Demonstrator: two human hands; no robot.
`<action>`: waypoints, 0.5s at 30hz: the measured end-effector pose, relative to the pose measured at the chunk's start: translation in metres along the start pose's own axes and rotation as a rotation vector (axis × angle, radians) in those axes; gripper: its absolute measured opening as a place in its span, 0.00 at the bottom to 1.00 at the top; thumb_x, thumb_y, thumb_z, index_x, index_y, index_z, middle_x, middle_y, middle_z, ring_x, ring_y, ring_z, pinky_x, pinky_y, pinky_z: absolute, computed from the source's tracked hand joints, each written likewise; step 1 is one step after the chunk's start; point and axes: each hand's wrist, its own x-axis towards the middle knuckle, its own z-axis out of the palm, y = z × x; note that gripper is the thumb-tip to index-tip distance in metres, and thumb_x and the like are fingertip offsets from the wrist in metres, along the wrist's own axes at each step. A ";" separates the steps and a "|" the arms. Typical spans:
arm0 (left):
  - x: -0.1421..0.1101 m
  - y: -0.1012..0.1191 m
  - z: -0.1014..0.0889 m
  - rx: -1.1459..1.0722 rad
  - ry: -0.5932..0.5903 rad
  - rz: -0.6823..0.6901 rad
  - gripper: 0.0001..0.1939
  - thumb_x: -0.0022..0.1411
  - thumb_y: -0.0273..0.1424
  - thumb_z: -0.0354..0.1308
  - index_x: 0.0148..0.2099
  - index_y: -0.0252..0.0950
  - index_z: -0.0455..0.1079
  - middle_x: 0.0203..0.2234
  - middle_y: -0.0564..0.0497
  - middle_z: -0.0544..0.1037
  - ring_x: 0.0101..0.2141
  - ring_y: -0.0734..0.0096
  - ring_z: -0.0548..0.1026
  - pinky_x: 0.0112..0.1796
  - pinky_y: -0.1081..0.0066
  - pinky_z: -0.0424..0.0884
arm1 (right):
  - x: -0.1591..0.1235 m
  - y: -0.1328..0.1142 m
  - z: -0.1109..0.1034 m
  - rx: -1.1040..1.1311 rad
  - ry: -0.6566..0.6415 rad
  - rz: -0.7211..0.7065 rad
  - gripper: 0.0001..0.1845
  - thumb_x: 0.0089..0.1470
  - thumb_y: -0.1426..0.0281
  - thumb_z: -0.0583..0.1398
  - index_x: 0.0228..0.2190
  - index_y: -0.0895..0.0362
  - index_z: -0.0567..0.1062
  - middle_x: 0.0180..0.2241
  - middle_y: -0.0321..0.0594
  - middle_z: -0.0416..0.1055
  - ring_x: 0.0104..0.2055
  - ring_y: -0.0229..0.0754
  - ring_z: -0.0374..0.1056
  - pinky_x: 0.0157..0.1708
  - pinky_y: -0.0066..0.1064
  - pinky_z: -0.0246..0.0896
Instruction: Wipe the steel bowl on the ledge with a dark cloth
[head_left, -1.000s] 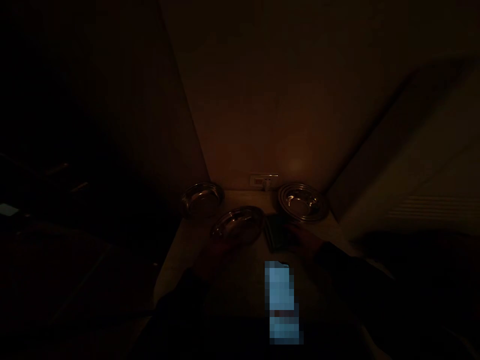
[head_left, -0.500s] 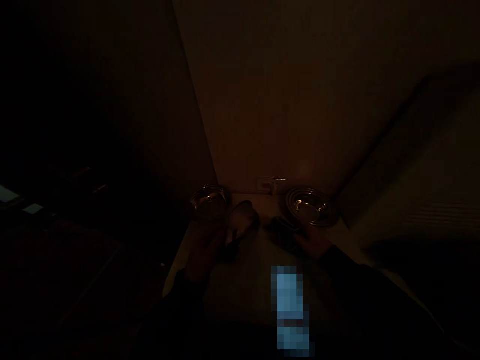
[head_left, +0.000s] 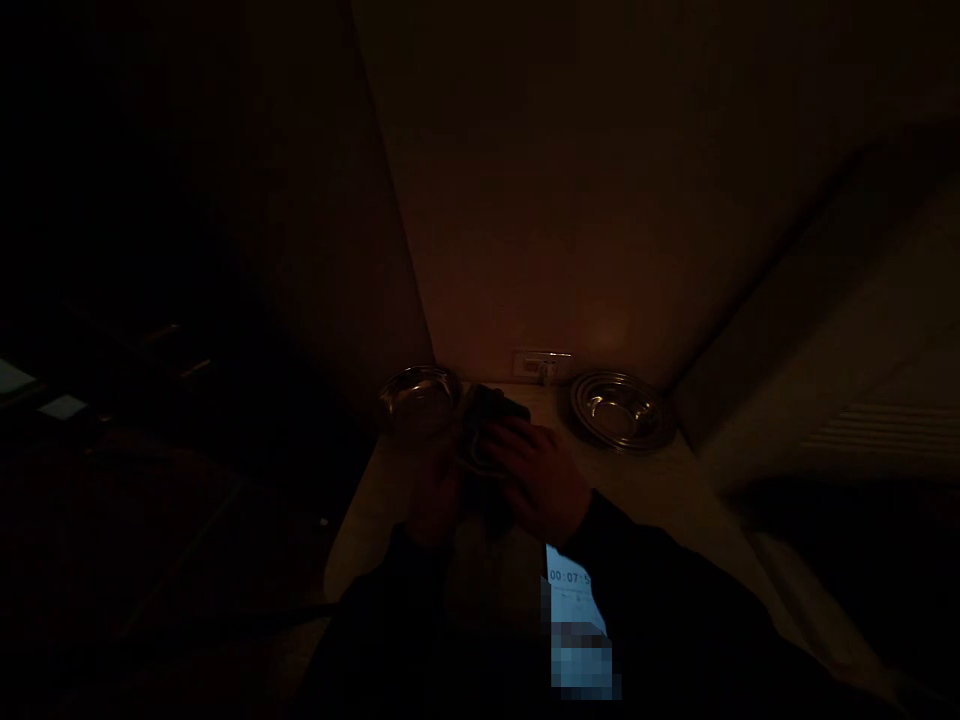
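Note:
The light is very dim. My right hand (head_left: 544, 480) is closed on a dark cloth (head_left: 491, 400) and presses it down in front of me, at the middle of the small table. Just left of it, my left hand (head_left: 435, 490) grips a metal bowl, which the cloth and my hands now hide almost wholly. Beyond my left hand stands another shiny metal bowl (head_left: 420, 400). Several nested metal bowls (head_left: 621, 412) sit at the back right, beyond my right hand.
A lit phone (head_left: 574, 595) showing a timer lies near my right forearm. On the wall behind the pale table (head_left: 675, 500) is a socket (head_left: 541, 364) with a plug in it. Walls close in the back, and a pale ridged panel (head_left: 885, 425) stands at the right.
My right hand has carried the cloth leftward onto the bowl in my left hand, covering it. Before, the two hands were apart and the bowl's shiny inside showed.

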 end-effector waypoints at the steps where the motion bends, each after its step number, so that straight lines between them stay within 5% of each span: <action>1: -0.001 0.001 0.001 0.009 -0.019 -0.008 0.21 0.52 0.44 0.54 0.36 0.31 0.75 0.27 0.46 0.79 0.30 0.63 0.75 0.29 0.71 0.70 | 0.001 0.002 -0.001 -0.008 0.018 0.034 0.24 0.52 0.71 0.50 0.52 0.57 0.64 0.54 0.45 0.61 0.57 0.51 0.52 0.52 0.50 0.50; 15: -0.009 0.019 0.015 -0.077 -0.009 -0.111 0.16 0.58 0.37 0.49 0.37 0.31 0.73 0.33 0.48 0.79 0.35 0.67 0.75 0.33 0.74 0.69 | 0.001 0.016 0.006 -0.068 -0.018 -0.070 0.24 0.53 0.68 0.50 0.51 0.59 0.65 0.54 0.46 0.61 0.55 0.55 0.50 0.49 0.51 0.51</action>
